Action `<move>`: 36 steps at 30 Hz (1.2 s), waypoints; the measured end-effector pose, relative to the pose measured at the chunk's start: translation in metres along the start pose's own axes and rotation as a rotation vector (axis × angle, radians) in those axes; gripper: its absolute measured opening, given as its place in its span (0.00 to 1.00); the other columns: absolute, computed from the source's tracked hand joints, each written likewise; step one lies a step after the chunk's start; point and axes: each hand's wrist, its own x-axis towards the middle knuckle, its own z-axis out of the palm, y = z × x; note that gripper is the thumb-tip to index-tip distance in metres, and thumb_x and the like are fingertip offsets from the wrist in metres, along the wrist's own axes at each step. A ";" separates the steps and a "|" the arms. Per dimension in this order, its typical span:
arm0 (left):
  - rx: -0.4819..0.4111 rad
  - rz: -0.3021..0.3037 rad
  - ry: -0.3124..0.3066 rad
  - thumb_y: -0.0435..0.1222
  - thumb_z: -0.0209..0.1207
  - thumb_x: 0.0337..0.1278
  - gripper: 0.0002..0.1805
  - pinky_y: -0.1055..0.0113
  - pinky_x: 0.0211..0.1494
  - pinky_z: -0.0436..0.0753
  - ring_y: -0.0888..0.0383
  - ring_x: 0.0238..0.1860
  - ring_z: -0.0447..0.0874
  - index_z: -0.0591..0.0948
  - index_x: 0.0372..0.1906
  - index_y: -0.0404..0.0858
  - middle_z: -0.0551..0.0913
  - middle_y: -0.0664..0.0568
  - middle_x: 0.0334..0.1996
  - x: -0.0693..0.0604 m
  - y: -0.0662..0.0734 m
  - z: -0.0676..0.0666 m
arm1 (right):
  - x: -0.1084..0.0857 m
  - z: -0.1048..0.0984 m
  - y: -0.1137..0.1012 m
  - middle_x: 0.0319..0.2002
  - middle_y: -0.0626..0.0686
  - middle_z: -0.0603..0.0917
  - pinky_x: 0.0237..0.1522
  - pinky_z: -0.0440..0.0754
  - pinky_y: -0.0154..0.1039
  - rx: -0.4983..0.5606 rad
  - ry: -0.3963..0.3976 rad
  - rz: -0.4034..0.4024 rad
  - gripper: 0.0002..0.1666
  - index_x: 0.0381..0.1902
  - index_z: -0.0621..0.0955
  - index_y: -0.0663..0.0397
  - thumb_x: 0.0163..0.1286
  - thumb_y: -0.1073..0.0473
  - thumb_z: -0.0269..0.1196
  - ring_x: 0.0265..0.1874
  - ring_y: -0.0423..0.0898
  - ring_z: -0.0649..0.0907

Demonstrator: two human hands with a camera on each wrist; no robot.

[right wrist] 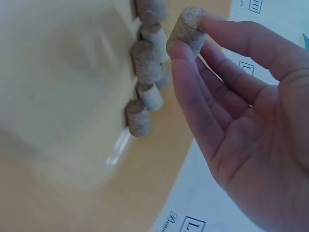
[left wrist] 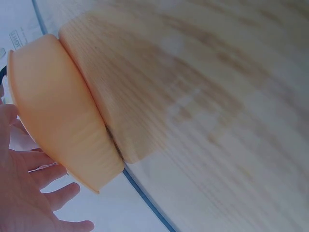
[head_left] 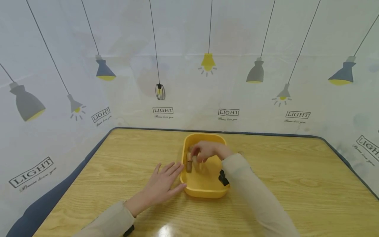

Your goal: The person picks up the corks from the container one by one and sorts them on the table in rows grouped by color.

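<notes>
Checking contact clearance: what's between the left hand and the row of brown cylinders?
The yellow bin's side wall: the head view shows the left hand at its rim and the brown cylinders just inside.

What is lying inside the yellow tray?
Corks lie along its left wall; the right hand pinches another cork. In the head view, this hand and its sleeve cover part of the tray; anything beneath cannot be seen.
</notes>
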 end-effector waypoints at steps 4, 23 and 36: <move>0.003 -0.001 -0.007 0.59 0.39 0.59 0.36 0.41 0.58 0.47 0.50 0.62 0.55 0.63 0.64 0.38 0.61 0.49 0.62 0.000 0.000 0.000 | -0.006 -0.011 -0.002 0.40 0.52 0.77 0.34 0.77 0.37 -0.039 0.004 -0.028 0.21 0.49 0.74 0.65 0.55 0.68 0.59 0.34 0.44 0.77; 0.030 -0.011 -0.016 0.60 0.37 0.59 0.37 0.42 0.59 0.47 0.52 0.63 0.54 0.62 0.64 0.40 0.60 0.50 0.63 -0.001 0.001 0.001 | -0.051 -0.044 0.016 0.42 0.51 0.77 0.37 0.75 0.39 -0.176 0.128 -0.090 0.19 0.48 0.76 0.58 0.57 0.63 0.60 0.40 0.47 0.76; 0.023 0.004 0.004 0.60 0.38 0.59 0.36 0.42 0.58 0.48 0.51 0.63 0.55 0.62 0.64 0.39 0.61 0.49 0.63 0.000 -0.001 0.002 | -0.086 -0.049 0.051 0.43 0.53 0.78 0.41 0.73 0.43 -0.193 0.220 -0.148 0.19 0.48 0.76 0.60 0.58 0.62 0.60 0.38 0.51 0.77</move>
